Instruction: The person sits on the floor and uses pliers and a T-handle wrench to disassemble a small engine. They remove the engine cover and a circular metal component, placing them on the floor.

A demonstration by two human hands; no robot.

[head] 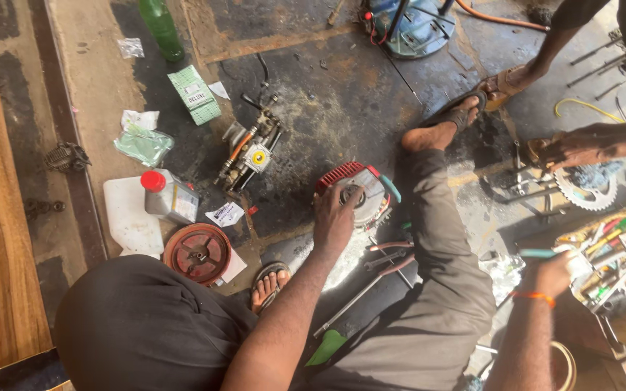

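Closest to me are my own knees in dark trousers, folded up as I sit on the oily floor (327, 123), one sandalled foot (268, 284) poking out between them. From there my left arm runs forward and slightly up the view, elbow low, wrist straight, and my left hand (335, 217) lies palm down on a small engine part with a red finned cover (356, 190). Its fingers (348, 194) are spread apart and draped over the round grey face of that part, pressing on it rather than clamped around it. That part sits on the floor just ahead of my knees, near the middle of the view.

My right arm reaches out to the side, an orange band on the wrist, and my right hand (553, 274) is up against an open tool box (617, 268) crowded with tools. A teal handle (537, 253) sticks out by the knuckles, but that hand is turned away from me and I cannot tell whether its fingers are closed on it or only near it.

Left of my knee lie a rusty red pulley wheel (198, 252) and a grey can with a red cap (168, 195); a carburettor assembly (249, 150) lies further out. At the right edge another person's hand (581, 145) rests by a toothed sprocket (587, 187), the rest of that person cut off by the frame.
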